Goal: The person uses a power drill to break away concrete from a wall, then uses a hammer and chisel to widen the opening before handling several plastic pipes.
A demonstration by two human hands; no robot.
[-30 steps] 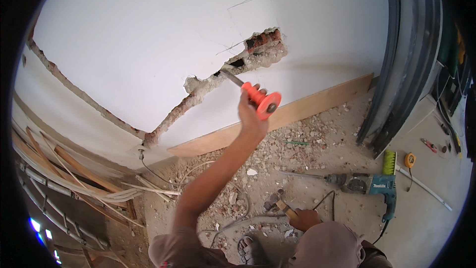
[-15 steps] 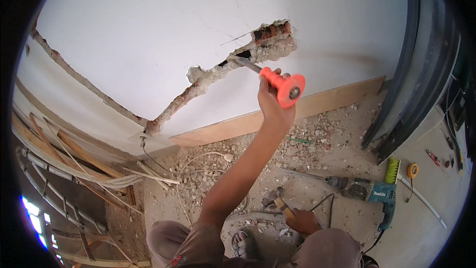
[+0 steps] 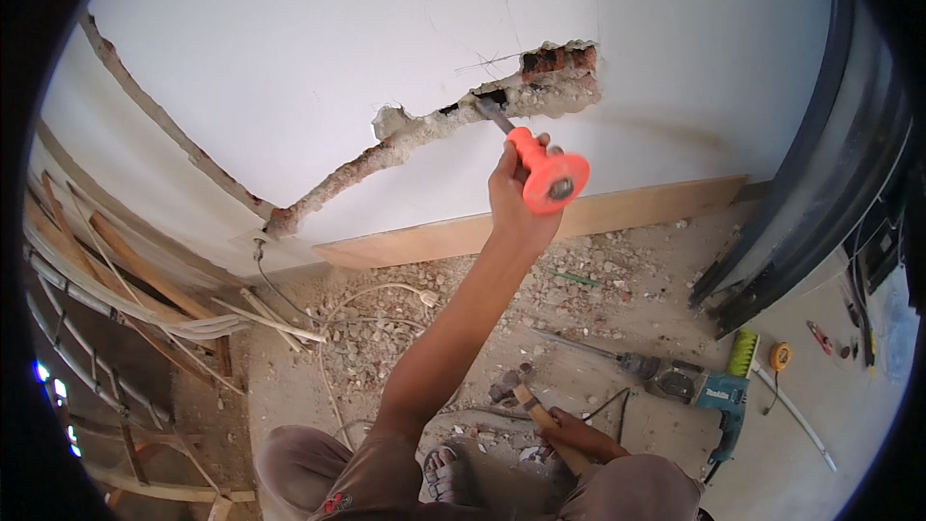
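Observation:
My left hand is wrapped round the orange grip of a cold chisel with a round hand guard. The chisel's steel tip rests in a rough channel broken into the white wall, beside a dark gap. Low on the right, my right hand grips the wooden handle of a hammer. The hammer head is down over the rubble-strewn floor, well apart from the chisel. Red brick shows at the channel's upper right end.
A rotary hammer drill lies on the floor to the right, near a tape measure. Rubble lies along a wooden board at the wall's foot. Cable, timber poles and a metal ladder-like frame are at left.
The chisel has swung to a steeper angle, its tip slightly further right along the channel. The hammer stays low in my right hand. The whole view has shifted a little.

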